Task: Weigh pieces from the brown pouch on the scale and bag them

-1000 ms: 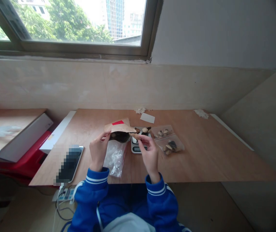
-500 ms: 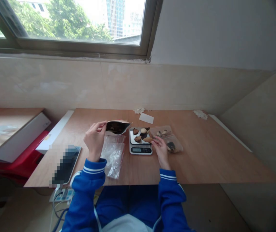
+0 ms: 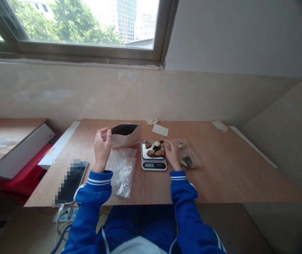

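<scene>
My left hand is closed at the left edge of a pale pouch, which has its mouth gaping and a dark inside. A small digital scale lies right of the pouch. On its metal plate are several brown, white and dark dried pieces; their exact kind is unclear. My right hand reaches to the plate's upper right edge, fingertips pinched at a dark piece. Beside that hand, a clear zip bag holds more such pieces, and another clear bag lies behind it, partly covered.
Empty-looking clear plastic bags lie in front of the pouch. A tablet-like device, partly pixelated, sits at the left with a cable. A white card and white crumpled bits are near the wall, with another crumpled bit farther right.
The pouch now sits more upright, its front showing, and my left hand has shifted slightly left. My right hand has moved from the plate's lower right to its upper right edge.
</scene>
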The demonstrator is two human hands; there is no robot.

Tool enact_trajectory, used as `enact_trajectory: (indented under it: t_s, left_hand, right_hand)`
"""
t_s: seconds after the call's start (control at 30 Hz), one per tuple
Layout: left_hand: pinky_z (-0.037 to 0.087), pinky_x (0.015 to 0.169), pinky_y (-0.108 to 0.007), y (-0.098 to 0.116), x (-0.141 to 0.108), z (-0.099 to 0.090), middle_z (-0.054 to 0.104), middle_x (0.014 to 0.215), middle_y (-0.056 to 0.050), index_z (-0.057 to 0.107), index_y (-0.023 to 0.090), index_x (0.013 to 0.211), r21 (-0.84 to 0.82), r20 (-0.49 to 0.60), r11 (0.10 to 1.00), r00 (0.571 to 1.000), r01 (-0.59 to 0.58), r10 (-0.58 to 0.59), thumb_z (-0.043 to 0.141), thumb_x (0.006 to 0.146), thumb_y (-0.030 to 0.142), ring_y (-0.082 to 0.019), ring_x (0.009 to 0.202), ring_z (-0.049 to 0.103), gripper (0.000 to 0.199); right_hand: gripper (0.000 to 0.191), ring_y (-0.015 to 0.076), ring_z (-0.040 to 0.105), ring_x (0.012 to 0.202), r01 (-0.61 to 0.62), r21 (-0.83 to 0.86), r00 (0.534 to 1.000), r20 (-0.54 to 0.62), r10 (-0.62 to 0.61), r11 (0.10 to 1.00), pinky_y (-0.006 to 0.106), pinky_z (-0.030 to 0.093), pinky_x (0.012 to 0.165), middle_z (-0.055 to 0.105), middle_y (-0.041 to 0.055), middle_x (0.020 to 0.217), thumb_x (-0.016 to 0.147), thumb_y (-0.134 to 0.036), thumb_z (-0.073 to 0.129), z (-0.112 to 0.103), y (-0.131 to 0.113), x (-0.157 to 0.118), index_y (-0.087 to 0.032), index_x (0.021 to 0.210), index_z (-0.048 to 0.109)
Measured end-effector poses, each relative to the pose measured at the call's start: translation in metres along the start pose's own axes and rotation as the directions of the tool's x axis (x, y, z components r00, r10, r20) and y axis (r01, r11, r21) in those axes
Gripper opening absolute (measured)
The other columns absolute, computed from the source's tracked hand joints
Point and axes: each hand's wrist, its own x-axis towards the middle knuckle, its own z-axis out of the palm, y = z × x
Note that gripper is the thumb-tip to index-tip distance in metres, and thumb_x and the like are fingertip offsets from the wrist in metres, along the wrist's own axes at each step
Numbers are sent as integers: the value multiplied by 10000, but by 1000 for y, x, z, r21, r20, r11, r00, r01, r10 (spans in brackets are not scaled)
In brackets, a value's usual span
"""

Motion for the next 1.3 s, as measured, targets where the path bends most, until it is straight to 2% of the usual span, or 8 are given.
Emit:
enact_trajectory:
  t_s: [0.27, 0.43, 0.5, 0.57, 0.7, 0.87, 1.07, 1.3]
  left_hand:
    - [507, 896, -409, -25, -11, 2, 584, 1146, -142, 492, 152, 1178, -29, 67, 999, 997, 27, -25, 464, 924, 455, -239, 1062, 594, 397]
    - [508, 869, -413, -41, -30, 1, 498, 1262, -163, 445, 165, 1218, 12, 22, 1000, 1000, -3, 3, 520, 892, 405, -245, 1093, 566, 412]
    - [516, 799, -388, -45, -48, 1, 531, 1181, -144, 484, 164, 1142, 65, 4, 998, 1000, 11, -11, 527, 883, 400, -228, 988, 589, 354]
    - [506, 717, -355, -49, -71, 3, 585, 967, -83, 531, 176, 996, 118, 126, 993, 991, 25, -40, 485, 900, 398, -199, 813, 596, 246]
    - [460, 687, -337, -58, -120, 13, 579, 747, -29, 527, 202, 793, 223, 557, 969, 829, -104, -40, 426, 918, 391, -194, 706, 576, 248]
    - [453, 757, -375, -68, -149, 23, 580, 847, -78, 519, 189, 804, 344, 658, 908, 751, -241, -50, 533, 847, 378, -239, 810, 570, 194]
    - [459, 760, -359, -76, -142, 26, 556, 841, -64, 488, 201, 799, 246, 654, 950, 756, -193, -16, 471, 837, 256, -217, 806, 554, 69]
    - [441, 669, -322, -75, -138, 26, 507, 743, -25, 455, 213, 708, 230, 586, 969, 808, -95, -59, 420, 835, 245, -180, 682, 526, 136]
  right_hand:
    - [225, 259, 574, 965, 21, -175, 983, 182, 11, 984, 444, 422, 922, 676, 102, 949, 833, -240, 499, 22, -11, 20, -186, 925, 698]
    - [290, 248, 569, 979, 13, -97, 1000, 9, -12, 995, 421, 431, 910, 655, 112, 972, 877, -253, 442, 7, -14, 0, -182, 1000, 694]
    - [297, 239, 572, 968, -2, -38, 996, -84, -1, 999, 388, 458, 856, 646, 121, 996, 885, -259, 427, -4, -10, -18, -167, 1001, 685]
    - [287, 231, 578, 930, -37, 1, 985, -168, 36, 999, 366, 472, 798, 644, 120, 999, 883, -253, 425, -12, -5, -39, -165, 977, 681]
    - [260, 219, 585, 875, -79, 29, 963, -257, 84, 996, 370, 468, 801, 655, 94, 935, 872, -206, 420, -20, 3, -82, -175, 911, 675]
    - [268, 224, 577, 879, -62, -27, 975, -217, 55, 998, 383, 476, 802, 641, 94, 913, 883, -191, 409, -21, 2, -103, -181, 909, 676]
    - [330, 238, 566, 1024, 4, -92, 991, -134, -17, 996, 434, 470, 913, 592, 116, 1056, 926, -240, 398, -15, -4, -97, -202, 1121, 661]
    - [377, 256, 512, 1148, 24, -183, 997, -66, -37, 983, 488, 410, 996, 515, 118, 1188, 953, -294, 373, -15, -15, -85, -250, 1246, 606]
